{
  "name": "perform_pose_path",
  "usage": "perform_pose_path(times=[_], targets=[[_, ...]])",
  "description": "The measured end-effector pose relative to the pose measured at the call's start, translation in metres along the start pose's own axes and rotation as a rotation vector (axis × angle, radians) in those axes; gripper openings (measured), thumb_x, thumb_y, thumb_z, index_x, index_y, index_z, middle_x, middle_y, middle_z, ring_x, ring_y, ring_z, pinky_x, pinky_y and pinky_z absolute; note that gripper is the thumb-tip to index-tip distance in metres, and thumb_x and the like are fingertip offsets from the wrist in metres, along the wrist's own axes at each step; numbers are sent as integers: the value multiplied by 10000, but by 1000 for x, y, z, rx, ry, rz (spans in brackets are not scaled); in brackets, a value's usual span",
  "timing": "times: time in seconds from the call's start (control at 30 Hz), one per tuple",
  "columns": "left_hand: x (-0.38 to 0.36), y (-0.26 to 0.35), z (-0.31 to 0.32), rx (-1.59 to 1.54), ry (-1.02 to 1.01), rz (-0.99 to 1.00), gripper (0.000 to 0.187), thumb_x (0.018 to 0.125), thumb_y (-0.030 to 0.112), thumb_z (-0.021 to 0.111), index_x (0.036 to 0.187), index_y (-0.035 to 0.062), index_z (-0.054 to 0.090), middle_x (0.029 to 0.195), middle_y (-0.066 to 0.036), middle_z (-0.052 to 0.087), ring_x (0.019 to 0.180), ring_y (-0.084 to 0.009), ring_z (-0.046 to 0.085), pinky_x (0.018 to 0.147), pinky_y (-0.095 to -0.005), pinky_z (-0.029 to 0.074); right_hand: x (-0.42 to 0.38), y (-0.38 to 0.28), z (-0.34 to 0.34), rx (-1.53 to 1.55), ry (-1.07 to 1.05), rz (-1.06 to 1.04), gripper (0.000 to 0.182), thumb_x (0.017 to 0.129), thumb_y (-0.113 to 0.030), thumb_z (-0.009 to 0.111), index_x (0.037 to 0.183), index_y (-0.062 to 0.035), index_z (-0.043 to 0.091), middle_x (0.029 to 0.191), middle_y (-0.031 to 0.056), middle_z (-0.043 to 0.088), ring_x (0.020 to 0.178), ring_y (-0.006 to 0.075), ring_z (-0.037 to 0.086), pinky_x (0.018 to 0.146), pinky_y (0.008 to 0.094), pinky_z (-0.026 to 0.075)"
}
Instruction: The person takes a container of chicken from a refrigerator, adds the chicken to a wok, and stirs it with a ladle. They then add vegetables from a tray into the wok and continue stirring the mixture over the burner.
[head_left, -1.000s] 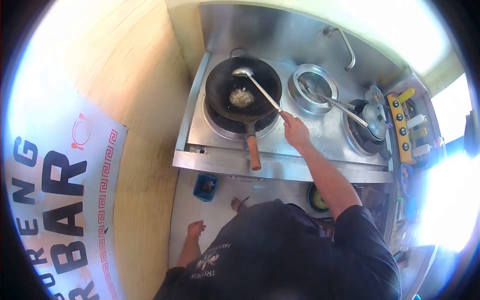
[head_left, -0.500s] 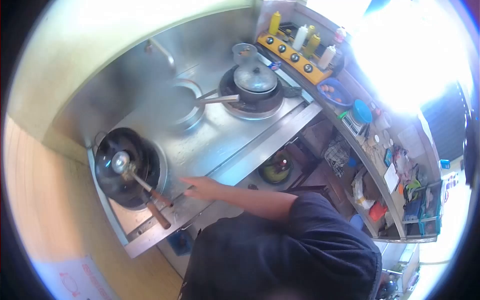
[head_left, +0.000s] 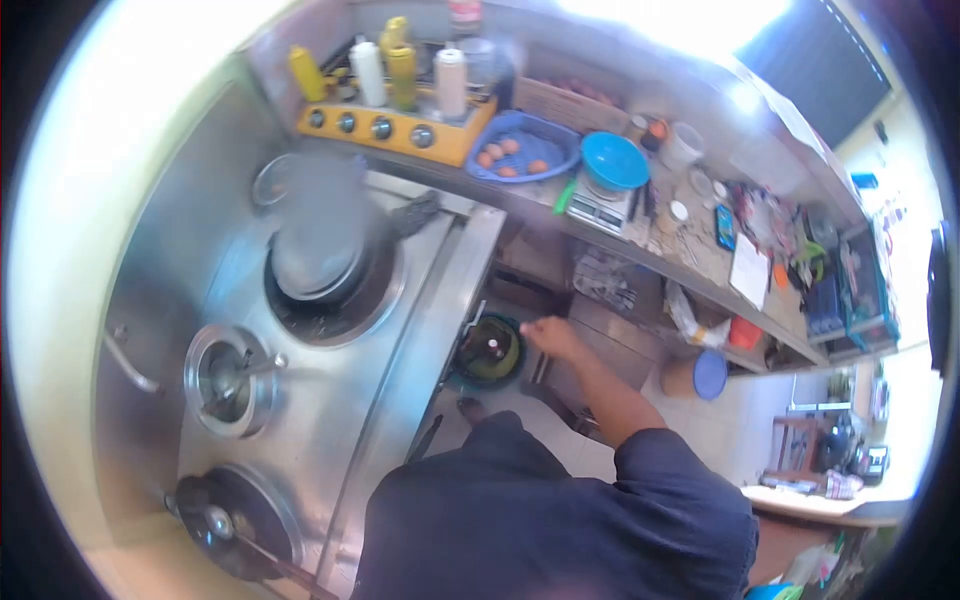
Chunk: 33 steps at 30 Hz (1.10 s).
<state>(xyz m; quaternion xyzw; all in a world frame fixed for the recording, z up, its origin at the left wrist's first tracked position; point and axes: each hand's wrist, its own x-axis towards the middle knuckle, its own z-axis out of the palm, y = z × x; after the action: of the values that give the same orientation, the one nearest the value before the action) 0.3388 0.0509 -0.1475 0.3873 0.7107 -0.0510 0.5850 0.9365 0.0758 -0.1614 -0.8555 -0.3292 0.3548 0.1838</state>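
My right hand reaches out from a dark short sleeve, its fingers loosely curled in, with nothing showing in them. It hovers over the gap between the stove and the side counter, close beside a dark round basin with something green inside, low down. To the left is the steel stove top. On it are a grey, blurred covered pot over a black ring, a round metal container with a handled utensil in it, and a black wok holding a ladle. My left hand is out of view.
A yellow-fronted unit with knobs carries several squeeze bottles. Along the counter are a blue basket with eggs, a scale under a blue bowl and a notepad. A lidded bucket stands on the floor.
The view has turned right, toward the counter. My right hand has left the stove's front edge near the wok for the space beside the basin; its fingers, stretched before, are now curled.
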Motion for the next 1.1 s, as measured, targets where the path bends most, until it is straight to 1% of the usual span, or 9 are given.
perform_pose_path(times=[0.2,0.3,0.33,0.57,0.73,0.8,0.87,0.97,1.1], targets=[[-39,36,-25,144,-49,-18,420,953,343,443,1179,17,578,1151,-148,625,1051,-254,587,885,-341,438,13,65,-70,131,464,122,474,866,-441,550,1088,-35,650,1046,176,661,1018,302,617,879,368,456],[-69,17,-34,161,-95,0,421,954,343,441,1181,16,577,1155,-150,623,1056,-254,585,891,-339,435,-13,99,-53,285,318,44,445,864,-408,582,1085,-27,653,970,166,680,936,254,647,835,338,466],[-74,12,-33,167,-112,16,421,954,343,440,1181,16,577,1156,-150,622,1058,-254,584,893,-339,434,-15,115,-37,111,332,97,443,872,-405,584,1066,-15,661,931,163,686,908,233,648,830,327,470],[-62,-37,-28,262,-271,137,423,956,344,437,1184,15,574,1164,-155,617,1071,-256,578,908,-335,428,-19,115,49,187,138,-15,511,876,-407,600,1146,28,609,1044,163,660,992,234,613,877,314,451],[-28,-78,-22,350,-387,273,424,958,344,434,1187,15,572,1170,-158,613,1080,-256,574,918,-333,424,-37,29,26,360,114,-96,585,894,-451,567,1238,21,539,1167,164,598,1071,252,570,906,347,435],[-20,-99,-24,369,-424,307,424,958,344,433,1188,15,571,1173,-160,612,1084,-257,573,922,-332,422,-67,-44,16,763,-131,210,655,914,-506,501,1317,8,452,1264,167,513,1132,281,519,907,417,440],[-18,-111,-25,357,-457,337,425,959,344,432,1189,14,571,1175,-161,610,1088,-257,571,926,-331,420,-65,-108,23,947,-386,114,689,928,-546,432,1361,-13,387,1317,170,446,1171,304,476,898,469,448],[-17,-124,-18,346,-481,380,426,960,344,431,1190,14,569,1179,-163,608,1093,-257,569,932,-329,417,-20,-220,52,1077,-632,-112,616,939,-520,435,1304,-25,446,1196,146,517,1032,286,542,840,458,480],[-19,-118,-1,270,-427,424,427,961,344,429,1192,13,568,1184,-166,605,1101,-258,566,940,-327,414,73,-392,81,1135,-715,-222,911,841,-651,491,1376,46,251,1206,257,478,1088,354,522,840,505,493]])
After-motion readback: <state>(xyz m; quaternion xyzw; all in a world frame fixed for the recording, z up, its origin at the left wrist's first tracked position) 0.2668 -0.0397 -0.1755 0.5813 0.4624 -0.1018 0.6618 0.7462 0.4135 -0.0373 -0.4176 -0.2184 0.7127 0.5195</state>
